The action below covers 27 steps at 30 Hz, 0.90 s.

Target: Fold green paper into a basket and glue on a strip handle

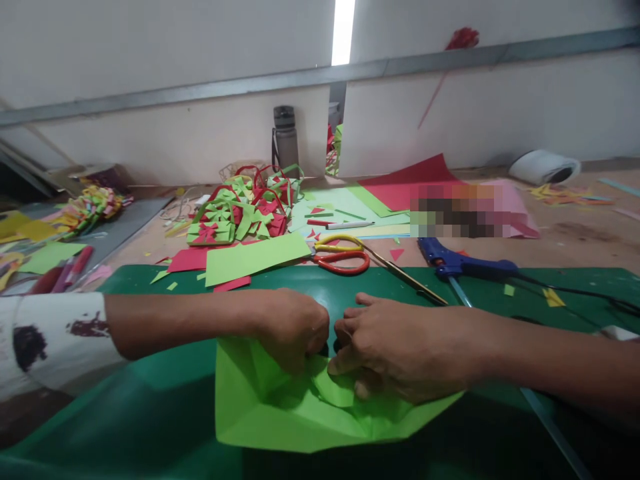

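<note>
Touching the paper (260,427) with both hands, you have it near the middle of the table's (575,220) near edge, over the green mat (175,393). The paper is bright green and creased, its sides raised around a hollow, with a folded flap (333,390) inside. Your left hand (297,330) is curled at the paper's far edge; its fingertips are hidden, so you cannot tell whether that grip pinches it. Your right hand (400,347) lies over the other end, fingers partly bent and one touching the flap; whether this grip pinches anything, you cannot tell either. The two hands are just apart.

Beyond them, toward the table's far edge, a light-green strip (257,260) touches the scissors (345,271), which have one yellow and one red handle. The blue glue gun (475,268) lies farther toward the right edge, at the mat's far border. A pile of red and green folded pieces (240,213) sits left of some pens (350,226). Along the far edge stands a grey bottle (286,143), and near the far right corner lies a white roll (543,167).
</note>
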Available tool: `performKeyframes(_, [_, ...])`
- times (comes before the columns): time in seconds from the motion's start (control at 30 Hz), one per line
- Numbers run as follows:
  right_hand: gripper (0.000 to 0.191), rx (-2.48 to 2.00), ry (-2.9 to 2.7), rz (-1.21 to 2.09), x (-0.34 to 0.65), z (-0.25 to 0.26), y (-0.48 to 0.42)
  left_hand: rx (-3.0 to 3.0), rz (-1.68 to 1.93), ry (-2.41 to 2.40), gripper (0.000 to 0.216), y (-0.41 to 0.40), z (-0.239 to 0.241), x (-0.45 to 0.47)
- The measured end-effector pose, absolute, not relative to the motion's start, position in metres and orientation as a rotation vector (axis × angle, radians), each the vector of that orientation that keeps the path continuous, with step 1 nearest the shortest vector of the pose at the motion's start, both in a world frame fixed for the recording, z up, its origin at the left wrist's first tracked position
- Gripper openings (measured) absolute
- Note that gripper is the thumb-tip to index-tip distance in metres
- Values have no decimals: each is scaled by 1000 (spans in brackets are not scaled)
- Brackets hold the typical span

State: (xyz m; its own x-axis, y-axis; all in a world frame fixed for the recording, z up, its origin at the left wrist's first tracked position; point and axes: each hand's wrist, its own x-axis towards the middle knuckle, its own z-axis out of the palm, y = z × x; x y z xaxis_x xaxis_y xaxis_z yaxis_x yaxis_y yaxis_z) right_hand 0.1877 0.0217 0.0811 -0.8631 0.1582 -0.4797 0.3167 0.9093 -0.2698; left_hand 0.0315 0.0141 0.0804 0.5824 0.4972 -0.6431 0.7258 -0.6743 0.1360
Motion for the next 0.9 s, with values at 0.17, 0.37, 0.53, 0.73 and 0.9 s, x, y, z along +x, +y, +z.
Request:
performKeyframes(0.17, [38, 348, 2632, -360, 188, 79, 22, 2238, -723, 928, 24, 15, 87, 26])
performKeyframes(0.37, [48, 396, 2654, -373, 188, 78, 24, 2400, -623, 1146, 13, 11, 66, 30])
performKeyframes(0.53, [42, 348, 2715, -412, 190, 76, 25, 2416, -587, 1199, 10, 7, 56, 37])
performKeyframes(0.73, [33, 338, 2780, -436, 194, 75, 22, 2280, -568, 1363, 12, 1, 61, 41])
performKeyframes(0.9, [47, 358, 2717, -373, 193, 78, 17, 2192, -470, 1405, 11, -1, 58, 40])
